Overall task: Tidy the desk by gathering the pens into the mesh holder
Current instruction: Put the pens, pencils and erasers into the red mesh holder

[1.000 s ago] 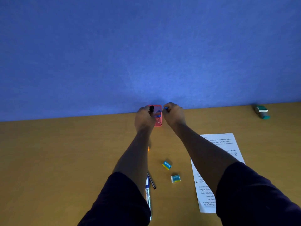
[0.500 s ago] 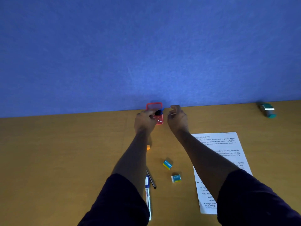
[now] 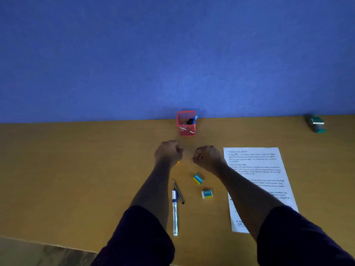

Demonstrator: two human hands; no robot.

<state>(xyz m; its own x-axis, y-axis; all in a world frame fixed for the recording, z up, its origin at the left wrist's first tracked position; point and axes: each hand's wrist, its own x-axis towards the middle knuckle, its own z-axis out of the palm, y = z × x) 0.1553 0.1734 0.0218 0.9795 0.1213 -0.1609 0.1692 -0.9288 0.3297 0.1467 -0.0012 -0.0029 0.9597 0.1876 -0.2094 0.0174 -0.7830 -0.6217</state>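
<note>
A: What is lying where, starting with the biggest thing?

B: The table (image 3: 67,179) is carrying everything. A printed sheet (image 3: 255,169) is lying on its right side. The red mesh holder (image 3: 186,123) is standing upright at the far edge, against the blue wall, with a blue pen and a dark one poking out of it.

A: And the hands?

B: Both are hovering between the holder and the loose items. The left hand (image 3: 168,151) and the right hand (image 3: 208,156) are curled into loose fists, fingers pressed together and holding nothing that I can see.

A: So what is waiting to be picked up?

B: The white marker (image 3: 174,214) with a blue band is lying near the front edge, just beside the left forearm. The dark pencil (image 3: 178,191) is lying at a slant, touching or nearly touching the marker's tip.

A: How should the next pickup go?

B: I am thinking the left hand is the nearer one. Pinching each barrel near its middle, taking them one at a time, then tipping each upright over the rim, should be keeping the light holder from toppling. The two erasers (image 3: 198,179) are not pens and are best left.
</note>
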